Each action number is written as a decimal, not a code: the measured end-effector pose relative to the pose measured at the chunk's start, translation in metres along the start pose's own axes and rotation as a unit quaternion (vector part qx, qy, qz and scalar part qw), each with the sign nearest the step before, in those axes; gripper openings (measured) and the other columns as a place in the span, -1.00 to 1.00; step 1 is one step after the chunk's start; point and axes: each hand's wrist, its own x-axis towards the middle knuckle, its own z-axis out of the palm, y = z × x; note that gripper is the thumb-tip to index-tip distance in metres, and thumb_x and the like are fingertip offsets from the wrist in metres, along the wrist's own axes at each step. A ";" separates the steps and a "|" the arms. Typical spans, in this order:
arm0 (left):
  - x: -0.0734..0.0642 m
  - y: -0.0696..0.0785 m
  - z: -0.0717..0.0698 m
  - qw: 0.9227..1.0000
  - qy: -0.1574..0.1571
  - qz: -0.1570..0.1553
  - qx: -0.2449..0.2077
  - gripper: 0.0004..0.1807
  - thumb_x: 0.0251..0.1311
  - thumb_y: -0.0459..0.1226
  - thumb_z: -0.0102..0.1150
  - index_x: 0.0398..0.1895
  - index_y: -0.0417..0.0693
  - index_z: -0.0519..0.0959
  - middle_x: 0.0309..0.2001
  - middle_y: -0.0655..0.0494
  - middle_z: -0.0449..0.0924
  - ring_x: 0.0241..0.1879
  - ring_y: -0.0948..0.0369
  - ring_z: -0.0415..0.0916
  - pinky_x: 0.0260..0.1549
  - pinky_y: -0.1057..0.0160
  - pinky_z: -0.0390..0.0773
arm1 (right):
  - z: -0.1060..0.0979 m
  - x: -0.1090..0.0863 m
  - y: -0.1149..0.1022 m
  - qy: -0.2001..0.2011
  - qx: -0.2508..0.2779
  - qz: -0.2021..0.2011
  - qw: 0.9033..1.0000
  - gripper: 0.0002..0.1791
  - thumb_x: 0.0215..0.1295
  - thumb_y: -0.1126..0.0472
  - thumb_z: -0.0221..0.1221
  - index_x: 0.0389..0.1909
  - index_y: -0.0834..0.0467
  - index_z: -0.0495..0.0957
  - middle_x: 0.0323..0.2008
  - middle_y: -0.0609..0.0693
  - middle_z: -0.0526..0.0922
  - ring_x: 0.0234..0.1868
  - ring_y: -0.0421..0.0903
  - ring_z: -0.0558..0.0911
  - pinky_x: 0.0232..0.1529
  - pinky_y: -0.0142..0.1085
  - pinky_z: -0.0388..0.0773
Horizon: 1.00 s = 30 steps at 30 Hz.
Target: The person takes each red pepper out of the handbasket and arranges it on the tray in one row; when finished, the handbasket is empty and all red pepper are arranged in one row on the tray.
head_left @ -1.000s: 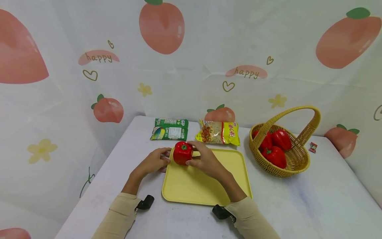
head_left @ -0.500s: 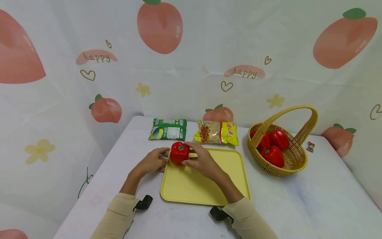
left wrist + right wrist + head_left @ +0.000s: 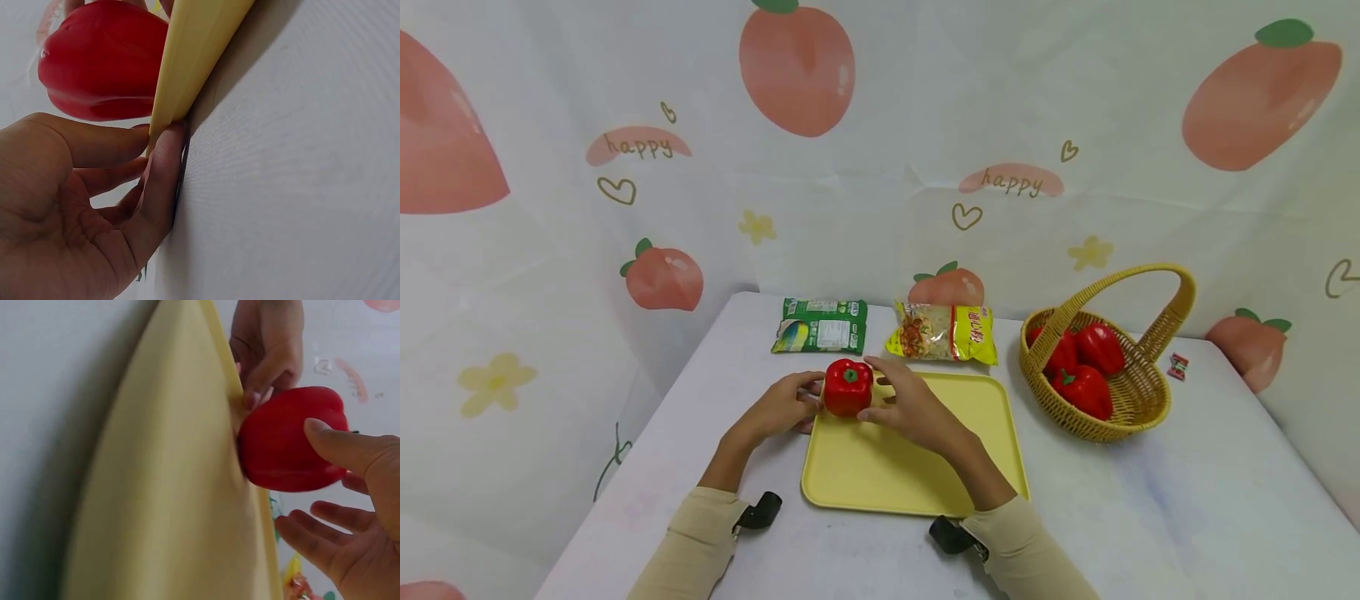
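Note:
A red bell pepper [image 3: 848, 388] with a green stem stands upright at the far left corner of the yellow tray [image 3: 917, 467]. My left hand [image 3: 781, 405] grips the tray's left rim; in the left wrist view the thumb [image 3: 106, 144] lies on the rim and the fingers go underneath. To the right of the pepper is my right hand [image 3: 917, 408], its fingers spread around that side. From the right wrist, the thumb [image 3: 344, 447] overlaps the pepper [image 3: 290, 440] while the other fingers [image 3: 325, 534] stand apart from it.
Behind the tray lie a green packet [image 3: 822, 326] and a yellow packet [image 3: 943, 332]. A wicker basket [image 3: 1138, 400] with a tall handle holds three red peppers [image 3: 1084, 392] at the right. Beyond it is a small red wrapped item [image 3: 1177, 367]. A patterned cloth backs the table.
My right fingers have loosened and drawn slightly away from the pepper, which keeps its place at the tray corner. The left hand stays at the rim. The whole view has shifted a little.

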 end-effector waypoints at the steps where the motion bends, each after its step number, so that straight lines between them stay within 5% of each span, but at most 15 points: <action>1: 0.000 0.000 0.000 1.000 0.000 0.001 0.000 -0.30 0.27 -0.44 0.15 0.53 -0.20 0.39 0.22 -0.22 0.53 -0.05 0.04 0.63 -0.24 0.19 0.81 | -0.002 -0.001 -0.001 -0.001 -0.007 0.002 1.000 -0.06 0.29 0.09 0.48 0.62 0.09 0.25 0.54 0.07 0.35 0.38 0.17 0.57 0.30 0.04 0.64; 19: 0.000 -0.004 -0.002 1.000 -0.002 0.008 -0.004 -0.31 0.28 -0.43 0.16 0.53 -0.22 0.39 0.20 -0.18 0.54 -0.06 0.07 0.61 -0.23 0.19 0.81 | -0.080 -0.035 -0.006 0.046 -0.032 -0.031 0.998 -0.42 0.31 0.14 0.46 0.34 0.13 0.61 0.26 0.05 0.68 0.25 0.18 0.67 0.20 0.08 0.68; 30: 0.001 -0.005 -0.002 1.000 0.001 0.008 -0.003 -0.30 0.26 -0.42 0.18 0.53 -0.20 0.40 0.21 -0.18 0.54 -0.03 0.06 0.62 -0.23 0.18 0.81 | -0.134 -0.069 0.000 0.065 -0.047 0.004 0.997 -0.53 0.28 0.10 0.48 0.20 0.11 0.71 0.14 0.03 0.76 0.19 0.06 0.70 0.23 0.06 0.66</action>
